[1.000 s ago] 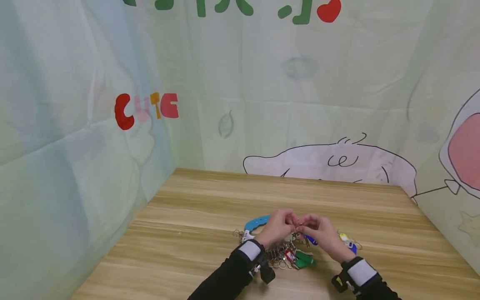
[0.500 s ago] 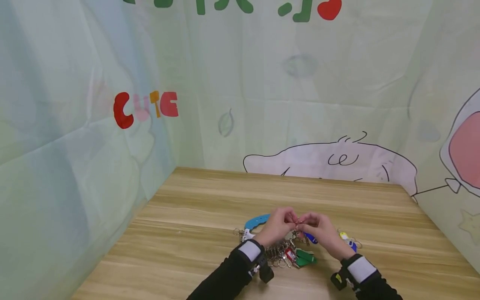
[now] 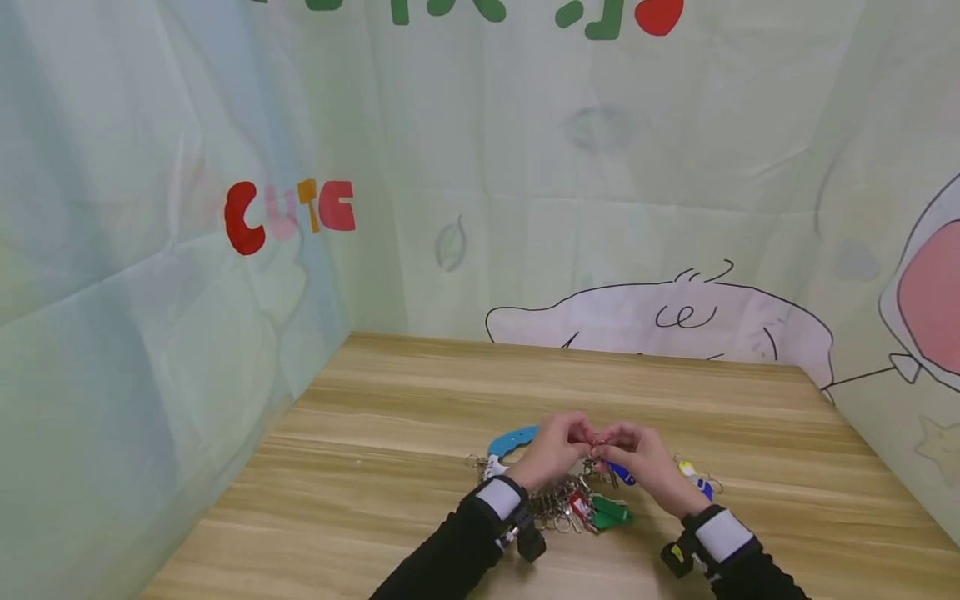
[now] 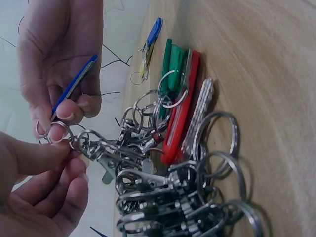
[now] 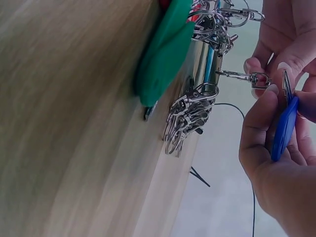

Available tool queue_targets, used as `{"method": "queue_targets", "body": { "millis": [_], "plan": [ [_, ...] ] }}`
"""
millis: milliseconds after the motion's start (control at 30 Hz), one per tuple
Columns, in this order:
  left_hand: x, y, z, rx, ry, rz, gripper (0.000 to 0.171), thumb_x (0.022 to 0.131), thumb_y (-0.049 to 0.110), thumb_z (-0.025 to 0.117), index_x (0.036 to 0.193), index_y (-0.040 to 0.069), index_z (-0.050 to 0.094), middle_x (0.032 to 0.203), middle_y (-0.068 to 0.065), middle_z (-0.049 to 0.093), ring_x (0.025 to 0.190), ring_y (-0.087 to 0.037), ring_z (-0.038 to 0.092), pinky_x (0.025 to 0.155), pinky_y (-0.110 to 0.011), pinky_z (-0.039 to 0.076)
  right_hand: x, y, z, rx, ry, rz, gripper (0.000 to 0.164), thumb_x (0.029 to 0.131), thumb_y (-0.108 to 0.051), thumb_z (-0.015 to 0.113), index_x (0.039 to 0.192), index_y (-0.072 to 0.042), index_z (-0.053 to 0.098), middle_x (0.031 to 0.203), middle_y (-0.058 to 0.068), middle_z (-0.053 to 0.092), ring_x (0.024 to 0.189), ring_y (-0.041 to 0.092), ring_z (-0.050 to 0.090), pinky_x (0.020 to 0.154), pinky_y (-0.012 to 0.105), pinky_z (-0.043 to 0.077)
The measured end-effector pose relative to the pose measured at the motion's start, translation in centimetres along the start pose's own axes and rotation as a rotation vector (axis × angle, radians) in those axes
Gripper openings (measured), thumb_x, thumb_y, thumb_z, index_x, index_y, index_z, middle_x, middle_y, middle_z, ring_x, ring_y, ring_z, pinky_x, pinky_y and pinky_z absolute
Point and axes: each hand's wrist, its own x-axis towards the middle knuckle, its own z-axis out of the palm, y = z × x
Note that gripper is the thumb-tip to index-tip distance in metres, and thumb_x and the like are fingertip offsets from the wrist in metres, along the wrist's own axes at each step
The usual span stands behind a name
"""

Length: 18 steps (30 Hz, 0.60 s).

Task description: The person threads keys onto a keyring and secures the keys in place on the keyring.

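Now my left fingers (image 4: pixel 47 154) pinch the clasp (image 5: pixel 243 76) end | my right fingers (image 5: pixel 259 117) pinch the blue tag (image 5: pixel 285 131) by its ring (image 5: pixel 286 83), right alongside; linked, I can't tell | blue tag's rightward, long axis slanting off from the clasp

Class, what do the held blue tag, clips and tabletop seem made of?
Held blue tag: probably plastic, smooth, evenly coloured, with rounded edges. Clips: apparently metal, polished or plated, with silvery highlights. Tabletop: wood or printed laminate, matte, with streaky grain.
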Motion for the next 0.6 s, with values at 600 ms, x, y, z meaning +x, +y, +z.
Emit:
{"method": "queue_targets", "body": {
  "millis": [600],
  "plan": [
    [0.08,-0.46,-0.13,-0.062,0.062,-0.094,0.012,0.077,-0.005,0.066,0.089,-0.002,0.063,0.073,-0.009,0.065,0.062,-0.004,0.052,0.058,-0.017,0.043,-0.62,0.12,-0.56,-0.084,-0.005,-0.016,0.027,0.086,-0.010,0.068,0.108,0.004,0.062,0.105,0.019,0.068,0.088,0.017,0.069,0.075,0.027,0.055]
  ]
}}
